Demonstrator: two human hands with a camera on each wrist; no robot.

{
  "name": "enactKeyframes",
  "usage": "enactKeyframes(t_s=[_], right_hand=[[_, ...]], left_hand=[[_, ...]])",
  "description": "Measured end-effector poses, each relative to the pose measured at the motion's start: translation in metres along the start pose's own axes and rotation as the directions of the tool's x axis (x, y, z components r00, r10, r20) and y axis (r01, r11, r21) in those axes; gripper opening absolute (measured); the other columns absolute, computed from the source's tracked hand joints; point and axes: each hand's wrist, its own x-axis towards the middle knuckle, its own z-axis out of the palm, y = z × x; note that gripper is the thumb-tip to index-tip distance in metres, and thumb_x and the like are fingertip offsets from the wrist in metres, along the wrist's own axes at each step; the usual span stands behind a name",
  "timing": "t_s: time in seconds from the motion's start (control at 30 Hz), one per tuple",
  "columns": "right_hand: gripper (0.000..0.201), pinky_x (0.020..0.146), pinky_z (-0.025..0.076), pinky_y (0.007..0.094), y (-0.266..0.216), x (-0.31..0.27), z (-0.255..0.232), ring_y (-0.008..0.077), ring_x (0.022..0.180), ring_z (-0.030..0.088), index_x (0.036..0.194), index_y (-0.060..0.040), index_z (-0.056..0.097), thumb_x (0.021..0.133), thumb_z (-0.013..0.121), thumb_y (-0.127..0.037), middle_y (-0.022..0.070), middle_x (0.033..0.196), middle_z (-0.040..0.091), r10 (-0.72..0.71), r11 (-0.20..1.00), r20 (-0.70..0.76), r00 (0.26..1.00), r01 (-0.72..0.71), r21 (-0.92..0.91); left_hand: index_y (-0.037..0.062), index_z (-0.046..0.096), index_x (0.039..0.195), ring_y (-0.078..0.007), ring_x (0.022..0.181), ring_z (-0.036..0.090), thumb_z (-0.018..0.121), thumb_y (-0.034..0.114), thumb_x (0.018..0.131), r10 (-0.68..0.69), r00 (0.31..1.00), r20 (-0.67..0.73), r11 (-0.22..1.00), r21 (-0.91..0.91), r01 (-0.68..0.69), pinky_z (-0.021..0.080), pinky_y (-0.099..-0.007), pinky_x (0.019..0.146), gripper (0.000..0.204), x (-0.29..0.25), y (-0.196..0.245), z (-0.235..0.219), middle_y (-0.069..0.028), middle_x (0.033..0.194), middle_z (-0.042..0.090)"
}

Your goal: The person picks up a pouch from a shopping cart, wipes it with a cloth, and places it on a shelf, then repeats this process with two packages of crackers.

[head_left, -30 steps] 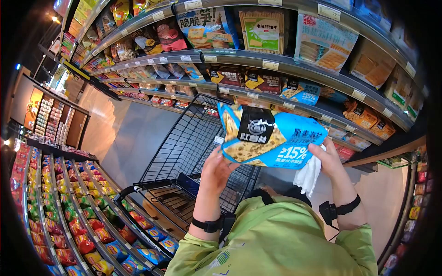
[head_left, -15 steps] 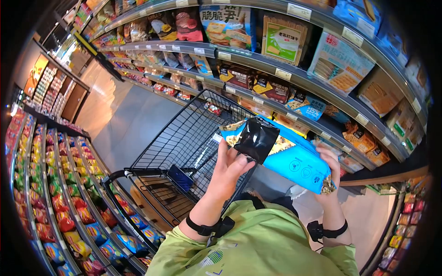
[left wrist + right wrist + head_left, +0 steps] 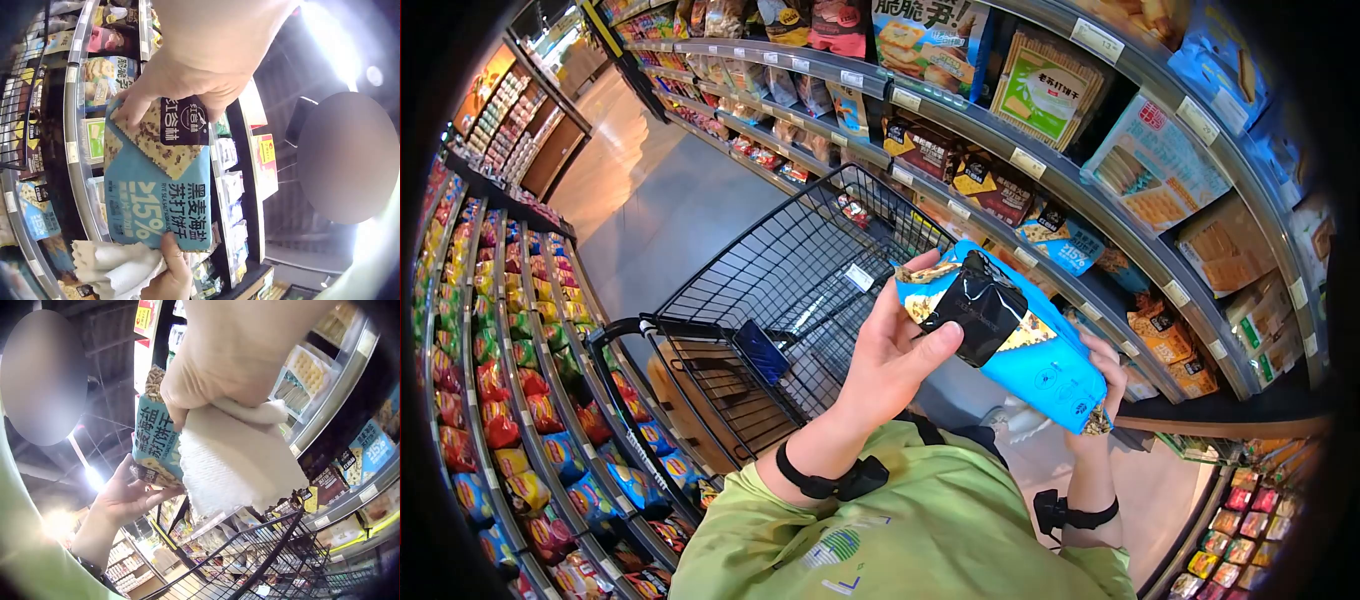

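A blue bag of crackers (image 3: 1040, 375) with a black label is held in front of the body, its side turned up in the head view. My left hand (image 3: 900, 350) grips the bag's left end, thumb on the black label. At the opposite end, my right hand (image 3: 1106, 375) holds the bag with fingers curled over its edge. The left wrist view shows the bag's printed front (image 3: 159, 181) facing away from me. A crumpled white cloth or tissue (image 3: 240, 462) is held in the right hand too, hanging beside the bag.
A black wire shopping cart (image 3: 770, 290) stands just left of the hands. Shelves of packaged biscuits (image 3: 1045, 95) run along the front and right, including a similar blue bag (image 3: 1060, 238). Racks of colourful snack bags (image 3: 530, 400) line the left side.
The bag has turned from its printed front to its side and tilted down to the right. My left thumb has come onto the black label. The view has swung rightward.
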Motion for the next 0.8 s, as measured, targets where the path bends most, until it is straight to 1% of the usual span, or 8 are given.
enactKeyframes(t_s=[0.13,0.2,0.33,0.4,0.47,0.5,0.57,0.8], right_hand=[[0.055,0.095,0.040,0.0449,0.0016,0.0004,-0.0005,0.0337,0.119,0.042,0.120,-0.0140,0.037,0.078,0.070,-0.029,0.0200,0.128,0.040,-0.006,0.999,0.005,1.000,0.006,-0.037],[0.055,0.096,0.040,0.0450,0.0016,0.0006,-0.0005,0.0341,0.119,0.042,0.120,-0.0141,0.037,0.078,0.070,-0.028,0.0199,0.128,0.040,-0.004,0.998,0.010,1.000,0.005,-0.055],[0.054,0.096,0.039,0.0453,-0.0036,0.0039,0.0046,0.0350,0.119,0.043,0.120,-0.0142,0.037,0.079,0.069,-0.027,0.0201,0.127,0.040,-0.005,1.000,-0.009,1.000,0.005,-0.009],[0.054,0.096,0.039,0.0454,-0.0047,0.0061,0.0056,0.0351,0.119,0.043,0.120,-0.0142,0.037,0.079,0.070,-0.027,0.0202,0.127,0.040,-0.005,1.000,-0.013,1.000,0.005,0.012],[0.054,0.097,0.038,0.0451,-0.0042,0.0079,0.0057,0.0349,0.118,0.043,0.119,-0.0141,0.037,0.078,0.071,-0.024,0.0203,0.127,0.040,-0.056,0.998,-0.012,0.998,0.056,-0.042],[0.054,0.097,0.038,0.0451,-0.0044,0.0080,0.0052,0.0349,0.118,0.043,0.119,-0.0141,0.037,0.078,0.071,-0.024,0.0203,0.127,0.040,-0.055,0.998,-0.012,0.998,0.054,-0.043],[0.055,0.097,0.038,0.0446,-0.0056,0.0078,0.0041,0.0342,0.118,0.043,0.119,-0.0139,0.037,0.077,0.072,-0.023,0.0204,0.127,0.041,-0.057,0.998,0.007,0.998,0.057,-0.030],[0.055,0.096,0.038,0.0440,-0.0007,0.0046,0.0033,0.0329,0.118,0.043,0.118,-0.0132,0.038,0.077,0.072,-0.026,0.0209,0.127,0.041,-0.078,0.995,-0.001,0.997,0.077,-0.057]], left_hand=[[-0.0006,0.029,0.135,-0.0144,0.113,0.048,0.061,0.005,0.085,0.019,1.000,-0.008,1.000,0.017,-0.019,0.039,-0.0304,0.097,0.060,0.0016,0.0004,-0.0002,-0.0081,0.126,0.047],[-0.0005,0.030,0.133,-0.0140,0.112,0.048,0.061,0.007,0.086,0.001,1.000,-0.002,1.000,0.014,-0.001,0.039,-0.0306,0.097,0.057,0.0023,0.0006,-0.0014,-0.0081,0.125,0.049],[-0.0006,0.032,0.132,-0.0142,0.112,0.049,0.061,0.008,0.086,-0.016,1.000,-0.008,0.999,-0.043,0.016,0.039,-0.0309,0.096,0.055,0.0021,0.0006,-0.0012,-0.0082,0.123,0.050],[-0.0008,0.034,0.131,-0.0146,0.111,0.049,0.060,0.008,0.086,0.006,1.000,-0.009,0.999,-0.048,-0.006,0.039,-0.0316,0.096,0.053,0.0021,0.0006,-0.0009,-0.0082,0.122,0.051],[-0.0007,0.034,0.130,-0.0148,0.111,0.049,0.060,0.008,0.087,0.005,1.000,-0.019,0.997,-0.080,-0.006,0.039,-0.0318,0.096,0.051,0.0023,-0.0009,-0.0003,-0.0081,0.122,0.051],[-0.0006,0.035,0.130,-0.0149,0.111,0.049,0.060,0.008,0.087,0.005,1.000,-0.029,0.994,-0.109,-0.008,0.039,-0.0320,0.096,0.050,0.0024,-0.0016,-0.0001,-0.0080,0.121,0.051],[-0.0003,0.036,0.129,-0.0149,0.111,0.049,0.060,0.008,0.087,-0.007,0.999,-0.037,0.995,-0.100,0.003,0.039,-0.0321,0.097,0.050,0.0017,-0.0006,-0.0006,-0.0077,0.121,0.051],[0.0012,0.039,0.127,-0.0147,0.111,0.049,0.061,0.012,0.086,-0.032,0.998,-0.055,0.993,-0.111,0.026,0.037,-0.0319,0.097,0.048,0.0029,-0.0037,-0.0011,-0.0065,0.119,0.052]])
